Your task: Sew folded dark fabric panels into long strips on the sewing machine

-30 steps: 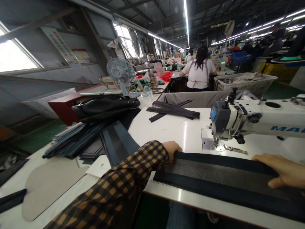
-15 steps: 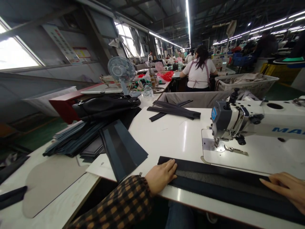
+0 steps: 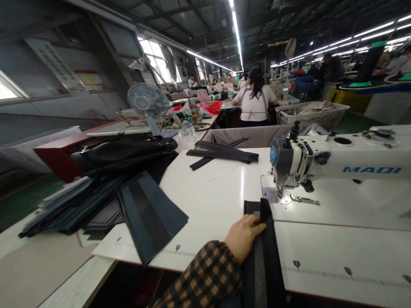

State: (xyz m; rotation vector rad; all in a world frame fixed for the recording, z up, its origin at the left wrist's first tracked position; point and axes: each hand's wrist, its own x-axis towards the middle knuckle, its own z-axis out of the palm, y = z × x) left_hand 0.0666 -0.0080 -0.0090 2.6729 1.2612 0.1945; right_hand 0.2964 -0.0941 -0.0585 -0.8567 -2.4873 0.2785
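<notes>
My left hand (image 3: 244,238), below a checked cuff, is closed on the upper part of a long black fabric strip (image 3: 271,256). Both long edges of the strip are folded inward over a grey middle band, and its lower end runs over the table's front edge and out of the picture. The strip's top end lies just left of and below the sewing machine's needle area (image 3: 284,194). No part of my right hand shows.
The white sewing machine (image 3: 366,160) stands on the right of the white table (image 3: 205,201). Several black strips (image 3: 224,154) lie crossed at the back. Dark blue panels (image 3: 150,218) are stacked at left near a fan (image 3: 147,102). A co-worker (image 3: 257,100) sits ahead.
The black strip has swung from lying sideways along the table edge to pointing toward me, with my left hand still on it. My right hand has left the view. The camera has turned right.
</notes>
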